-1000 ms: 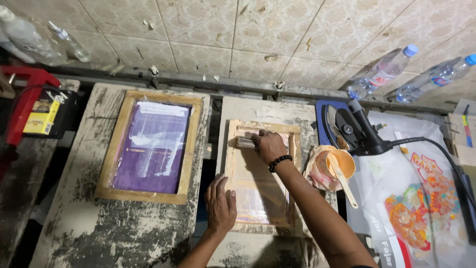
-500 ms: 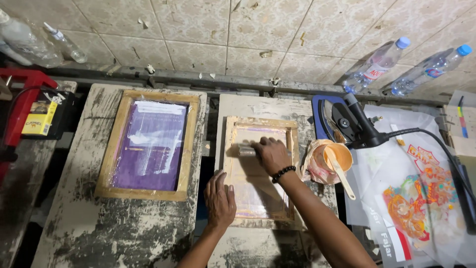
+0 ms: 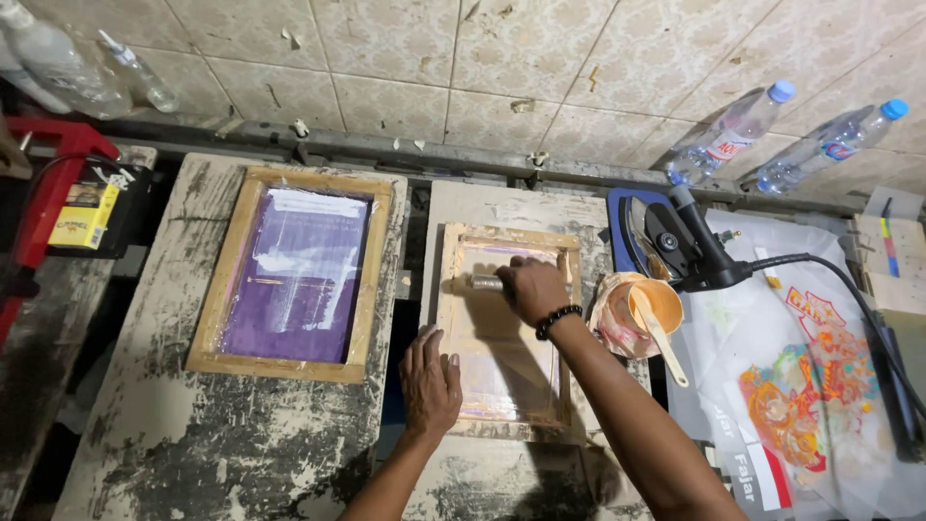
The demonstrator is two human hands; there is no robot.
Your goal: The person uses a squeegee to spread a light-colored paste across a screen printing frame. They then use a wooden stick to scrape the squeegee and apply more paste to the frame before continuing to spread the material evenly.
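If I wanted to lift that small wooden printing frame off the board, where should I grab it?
Probably by the two long side rails of the small wooden-framed screen, coming down from above, one hand per side. The mesh in the middle looks thin and inked, so avoid it. The left hand already rests flat on the left rail; the right hand holds a squeegee on the mesh.

Small wooden-framed printing screen (image 3: 508,328) flat on worn board, grey squeegee (image 3: 485,283) across its upper mesh

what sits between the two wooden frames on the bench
Head view: only a dark gap between the two boards separates the purple-screen frame from the smaller frame; no object lies there.
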